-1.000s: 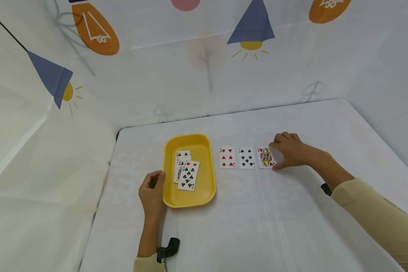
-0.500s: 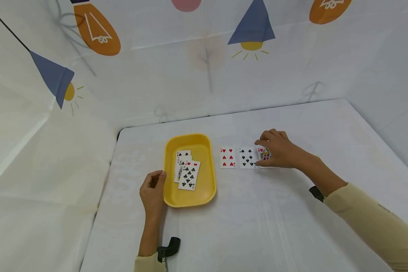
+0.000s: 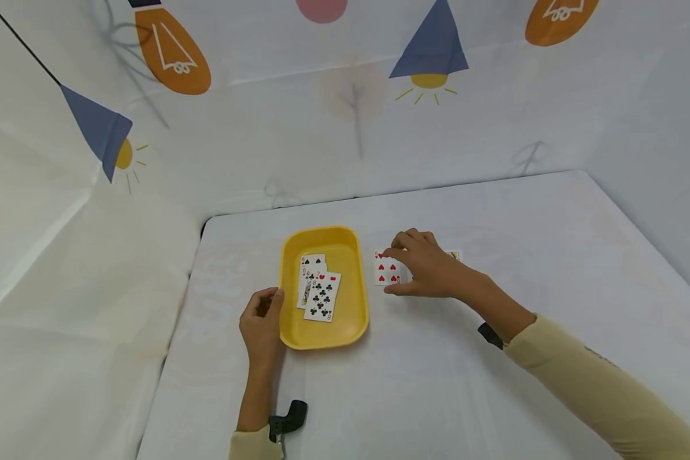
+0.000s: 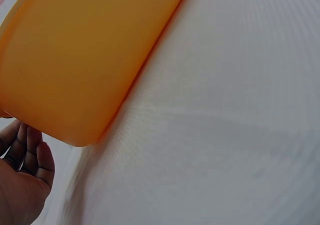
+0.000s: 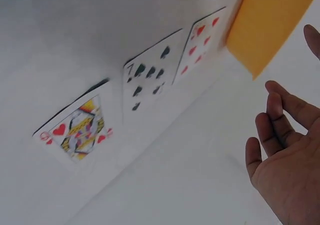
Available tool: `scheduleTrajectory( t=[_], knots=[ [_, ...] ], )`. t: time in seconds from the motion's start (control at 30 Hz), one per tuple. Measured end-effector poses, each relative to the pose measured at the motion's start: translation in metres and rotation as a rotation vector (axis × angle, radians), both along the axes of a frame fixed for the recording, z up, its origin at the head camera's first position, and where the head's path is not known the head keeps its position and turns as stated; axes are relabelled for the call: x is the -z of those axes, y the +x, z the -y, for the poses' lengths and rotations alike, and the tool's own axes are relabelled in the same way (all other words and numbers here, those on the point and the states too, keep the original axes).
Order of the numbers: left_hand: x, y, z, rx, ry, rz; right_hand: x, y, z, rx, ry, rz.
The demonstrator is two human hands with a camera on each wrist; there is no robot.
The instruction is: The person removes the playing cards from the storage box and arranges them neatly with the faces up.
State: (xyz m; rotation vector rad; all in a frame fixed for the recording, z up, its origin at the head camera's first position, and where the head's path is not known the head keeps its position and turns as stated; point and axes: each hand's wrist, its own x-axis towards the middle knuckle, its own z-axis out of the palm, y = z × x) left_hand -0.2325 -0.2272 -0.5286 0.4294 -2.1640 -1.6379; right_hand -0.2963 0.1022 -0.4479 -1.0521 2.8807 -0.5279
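My left hand (image 3: 260,326) pinches the left rim of a yellow tray (image 3: 360,275); in the left wrist view its fingers curl up at the tray's edge. Overlapping playing cards lie inside, an eight of clubs (image 3: 322,303) on top and a six of spades (image 3: 314,259) partly covered. My right hand (image 3: 428,265) is over the row of cards beside the tray, thumb and fingers spread, fingertips right over the six of hearts (image 3: 381,271). From above it hides most of the seven of spades (image 5: 150,75) and queen of hearts (image 5: 80,130), which the right wrist view shows lying flat.
A white-covered table (image 3: 368,396) bears everything. White sheeting (image 3: 299,140) printed with lamps and bulbs stands along its back and left side. A black strap (image 3: 288,418) sits on the left wrist.
My right hand has moved left along the row, from the queen of hearts over the seven of spades to the six of hearts. The left hand, tray and cards have stayed put.
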Motion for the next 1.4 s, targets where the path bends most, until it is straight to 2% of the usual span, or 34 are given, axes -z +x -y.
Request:
scheduleTrajectory(
  t=[0.3,0.73,0.87,1.4],
  knots=[
    [0.001,0.0,0.001,0.009,0.01,-0.011,0.003,0.003,0.045,-0.053,0.016,-0.021],
    [0.001,-0.001,0.001,0.003,-0.004,-0.002,0.01,0.008,0.089,-0.1,0.173,-0.069],
    [0.0,0.0,0.001,0.0,-0.006,0.003,0.015,0.007,0.099,-0.098,0.233,-0.092],
    [-0.003,0.0,0.0,0.0,-0.01,0.004,0.031,0.004,0.127,-0.033,0.375,-0.083]
  ],
)
